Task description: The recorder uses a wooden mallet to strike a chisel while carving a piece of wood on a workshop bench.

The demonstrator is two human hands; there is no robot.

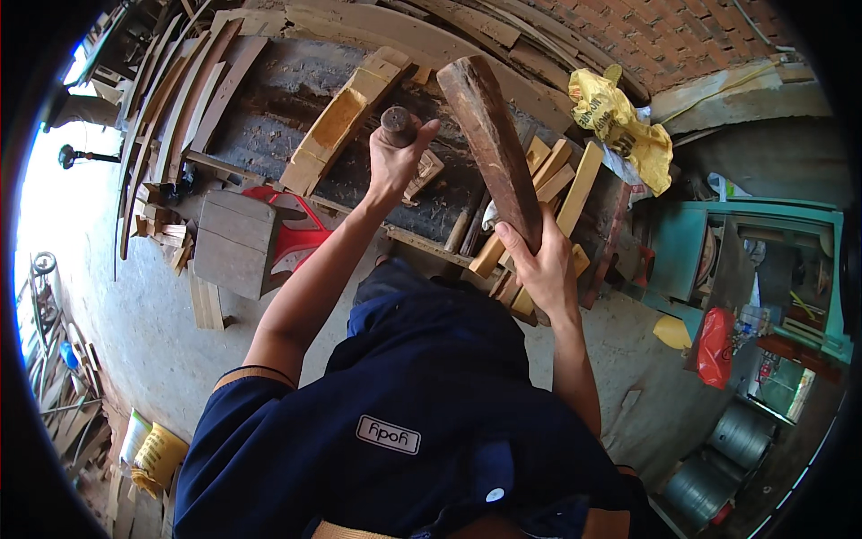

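Observation:
My left hand (395, 169) is closed around an upright chisel, its round dark handle end (399, 126) facing up and the thumb stretched out beside it. The chisel's blade is hidden below the hand. Just under and to the right of that hand lies a small pale wooden piece (426, 172) with a carved face. In my right hand (545, 274) is the narrow end of a long, dark, worn wooden mallet (489, 135), raised at a slant above the bench. Left of my left hand, a longer light wooden block (346, 117) with a scooped-out hollow rests on the bench.
The dark, worn workbench (296, 67) has several wooden bars (579, 189) at its right end. A yellow sack (620, 121) lies beyond them. A wooden-topped stool (235, 242) and a red plastic stool (301, 229) stand left. Planks (193, 99) lean at the far left; a teal cabinet (678, 251) stands right.

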